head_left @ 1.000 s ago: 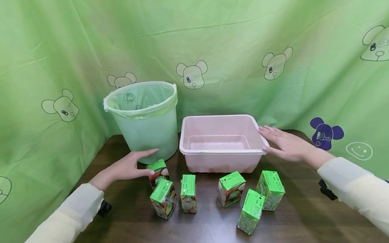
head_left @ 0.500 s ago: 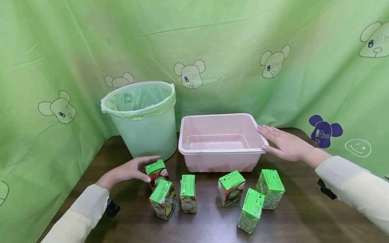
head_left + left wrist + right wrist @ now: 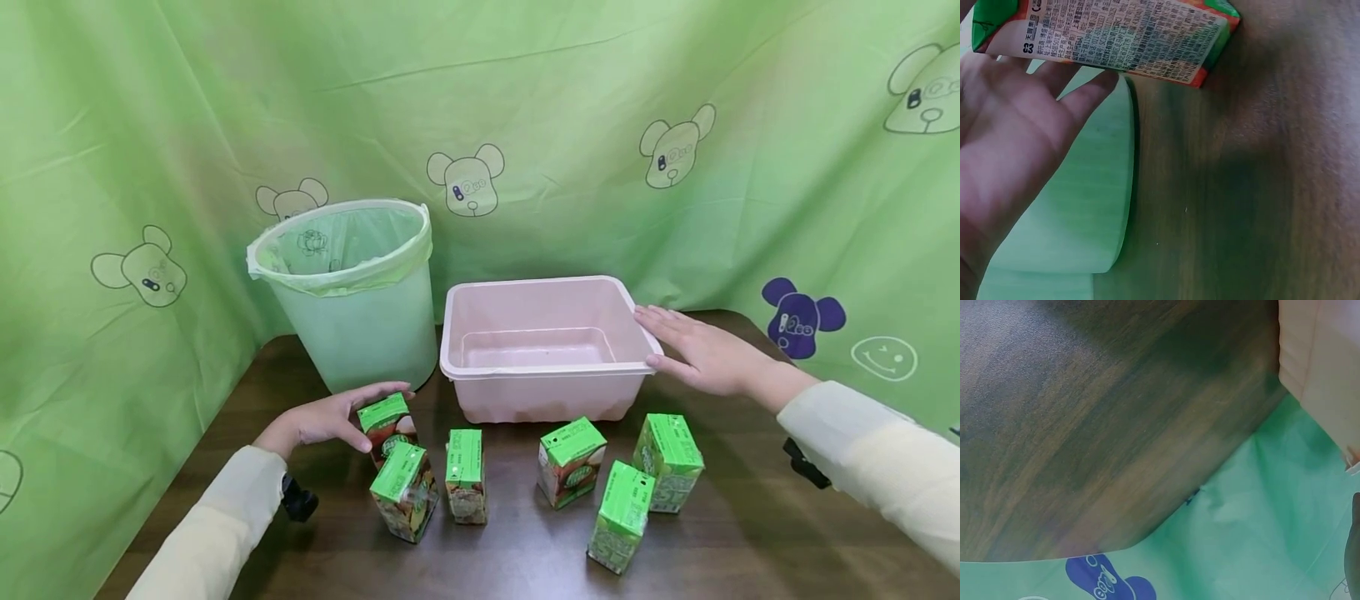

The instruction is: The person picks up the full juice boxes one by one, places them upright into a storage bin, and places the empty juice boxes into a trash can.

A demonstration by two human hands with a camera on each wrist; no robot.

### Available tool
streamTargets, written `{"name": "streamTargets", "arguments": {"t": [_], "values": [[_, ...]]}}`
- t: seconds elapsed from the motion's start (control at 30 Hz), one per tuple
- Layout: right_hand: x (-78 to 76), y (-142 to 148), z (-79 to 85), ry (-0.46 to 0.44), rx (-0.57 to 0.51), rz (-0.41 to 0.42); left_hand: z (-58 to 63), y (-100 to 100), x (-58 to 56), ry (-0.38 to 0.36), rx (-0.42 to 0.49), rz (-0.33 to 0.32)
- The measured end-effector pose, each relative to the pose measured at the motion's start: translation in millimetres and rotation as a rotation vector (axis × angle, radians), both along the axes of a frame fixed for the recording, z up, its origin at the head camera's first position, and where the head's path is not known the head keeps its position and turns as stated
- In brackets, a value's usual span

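Observation:
My left hand (image 3: pixel 326 419) is at a small juice carton (image 3: pixel 386 423) with a green top, at the back left of the carton group. Its thumb lies along the near left side and its fingers reach round behind. In the left wrist view the printed side of that carton (image 3: pixel 1122 37) shows, with the fingers (image 3: pixel 1088 94) against its edge. My right hand (image 3: pixel 705 354) has its fingers straight and rests on the right rim of a pink plastic tub (image 3: pixel 555 392). In the right wrist view only a sliver of that hand shows, beside the tub wall (image 3: pixel 1322 356).
Left of the tub stands a pale green bin (image 3: pixel 367 333) with a bag liner. Nearer me on the dark wooden table (image 3: pixel 525 558) stand more cartons: two at left (image 3: pixel 405 492), one at centre (image 3: pixel 572 462) and two at right (image 3: pixel 621 517). A green curtain hangs behind.
My left hand has come down and to the right, its fingers passing behind the back-left carton and its thumb onto the side. The right hand stays on the tub rim.

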State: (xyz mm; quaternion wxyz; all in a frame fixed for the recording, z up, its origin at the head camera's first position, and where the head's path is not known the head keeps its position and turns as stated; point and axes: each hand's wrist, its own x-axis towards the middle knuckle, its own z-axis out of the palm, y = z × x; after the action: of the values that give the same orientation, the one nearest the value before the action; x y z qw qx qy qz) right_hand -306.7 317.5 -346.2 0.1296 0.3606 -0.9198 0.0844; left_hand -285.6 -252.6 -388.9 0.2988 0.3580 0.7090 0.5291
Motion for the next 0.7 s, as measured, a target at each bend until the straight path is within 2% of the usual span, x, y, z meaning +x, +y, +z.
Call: {"name": "streamTargets", "arguments": {"t": [0.17,0.33,0.43,0.7], "values": [[0.5,0.7,0.0,0.007,-0.009,0.007,-1.8,2.5,-6.1,-0.006,0.011,-0.068],[1.4,-0.2,0.1,0.014,-0.004,0.014,-5.4,3.8,-9.0,-0.064,0.057,-0.102],[1.8,-0.8,0.2,0.012,-0.004,0.011,-6.0,3.6,-9.1,-0.096,0.068,-0.090],[1.4,-1.1,-0.2,0.001,0.003,-0.008,0.1,4.4,-7.2,-0.087,0.034,-0.022]]}}
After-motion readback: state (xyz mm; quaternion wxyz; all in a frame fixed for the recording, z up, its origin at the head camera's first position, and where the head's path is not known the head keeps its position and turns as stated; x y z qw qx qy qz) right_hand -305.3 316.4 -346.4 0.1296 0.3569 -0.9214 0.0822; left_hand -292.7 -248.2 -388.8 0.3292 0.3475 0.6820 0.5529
